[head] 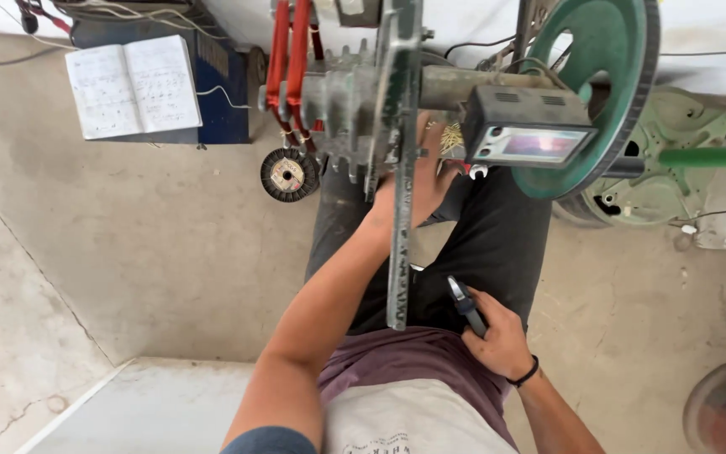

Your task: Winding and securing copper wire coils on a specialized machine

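Setting: bare concrete floor (128,252), cracked and stained; seated at a coil-winding machine (363,101) seen from above, dark trousers beneath.
Work item: bundle of fine brass-coloured wire (449,136) on the machine shaft, just beside the small grey counter box (531,130); thin, bright strands, fanned and partly hidden.
Left hand (413,189): reached up to the shaft behind the upright flat metal bar (398,252); fingers largely hidden by the bar, so grip cannot be told; appears touching or very near the wire.
Right hand (497,336): resting on the thigh, fingers closed around a pair of dark-handled pliers (464,303), tip pointing up and away from the body.
Technique, as judged: keep strands taut and together at the shaft; steady the forearm; keep fingers away from the toothed former (342,109) and the large green wheel (607,92); bring pliers in only once the wire is held still.
Risk, as judged: thin wire kinks or snaps easily under a sharp pull.
Surroundings: red winding loops (289,59) on the former at left; small round wire spool (289,175) on the floor below; open written notebook (134,84) on a blue box (216,84); green machine casting (682,160) at right; pale slab (153,403) near the knees.
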